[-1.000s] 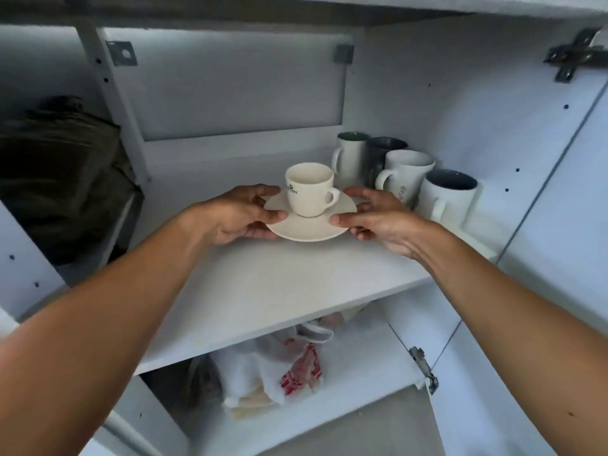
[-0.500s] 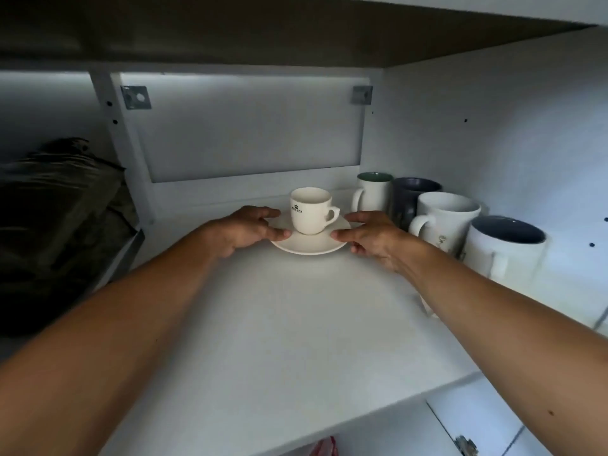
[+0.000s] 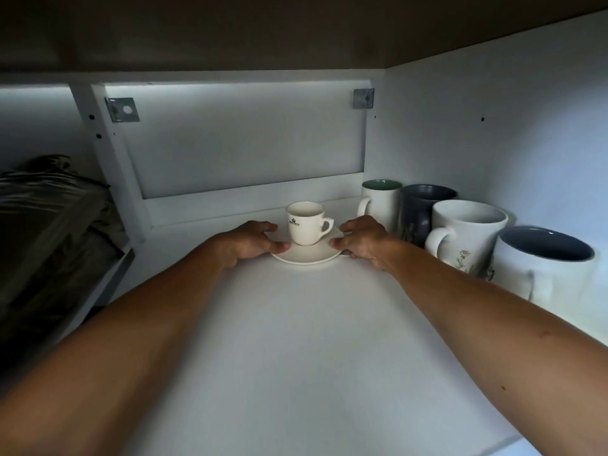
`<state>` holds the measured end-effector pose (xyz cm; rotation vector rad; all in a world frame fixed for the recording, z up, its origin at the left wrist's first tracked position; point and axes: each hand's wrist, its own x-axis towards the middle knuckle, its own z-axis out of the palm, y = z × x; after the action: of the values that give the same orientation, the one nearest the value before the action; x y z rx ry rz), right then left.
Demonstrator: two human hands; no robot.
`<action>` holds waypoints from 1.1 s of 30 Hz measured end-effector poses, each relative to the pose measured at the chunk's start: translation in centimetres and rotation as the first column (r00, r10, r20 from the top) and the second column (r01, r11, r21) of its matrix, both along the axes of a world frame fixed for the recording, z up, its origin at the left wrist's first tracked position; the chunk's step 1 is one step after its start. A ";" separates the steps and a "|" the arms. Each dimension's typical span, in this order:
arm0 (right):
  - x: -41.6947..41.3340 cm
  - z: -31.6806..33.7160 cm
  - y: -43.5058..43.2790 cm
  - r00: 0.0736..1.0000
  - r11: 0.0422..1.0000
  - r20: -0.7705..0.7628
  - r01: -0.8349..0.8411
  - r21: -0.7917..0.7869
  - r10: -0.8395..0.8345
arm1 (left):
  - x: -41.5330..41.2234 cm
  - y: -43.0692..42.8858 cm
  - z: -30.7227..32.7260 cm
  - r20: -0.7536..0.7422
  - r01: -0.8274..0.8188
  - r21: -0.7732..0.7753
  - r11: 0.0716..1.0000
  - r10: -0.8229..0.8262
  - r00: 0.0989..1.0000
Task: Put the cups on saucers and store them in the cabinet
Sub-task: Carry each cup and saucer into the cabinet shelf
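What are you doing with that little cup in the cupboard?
A person is putting a small white cup away on its saucer. The left hand and right hand each hold one edge of the saucer, which sits near the back of the white shelf. Four bigger mugs line the right wall beside it.

Glossy ceramic cup (image 3: 306,222) & saucer (image 3: 307,255); matt shelf (image 3: 296,340).
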<state>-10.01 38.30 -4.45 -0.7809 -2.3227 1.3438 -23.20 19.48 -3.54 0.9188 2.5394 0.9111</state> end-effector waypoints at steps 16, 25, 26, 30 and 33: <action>-1.0 0.8 1.4 0.966 0.948 0.253 -0.126 0.291 0.051 | -0.9 2.1 1.3 -0.112 0.043 -0.336 0.941 -0.085 0.990; 2.1 1.7 -0.4 0.968 0.936 0.247 -0.125 0.329 0.043 | 1.2 -0.3 0.9 -0.161 -0.061 -0.290 0.955 0.014 0.987; 2.6 1.6 -0.6 0.971 0.940 0.233 -0.126 0.317 0.052 | 1.9 -0.8 1.0 -0.176 -0.068 -0.297 0.953 0.015 0.984; 4.7 1.4 -2.3 0.962 0.932 0.235 -0.205 0.298 0.136 | 5.2 -3.1 1.0 -0.260 -0.097 -0.338 0.936 0.006 0.966; 6.4 1.9 -3.8 0.942 0.883 0.290 -0.274 0.381 0.167 | 6.9 -4.2 1.1 -0.307 -0.153 -0.387 0.909 0.029 0.951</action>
<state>-3.61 34.46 -2.54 -0.5838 -2.8377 0.8035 -16.33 15.33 -2.46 0.8581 2.8861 0.2468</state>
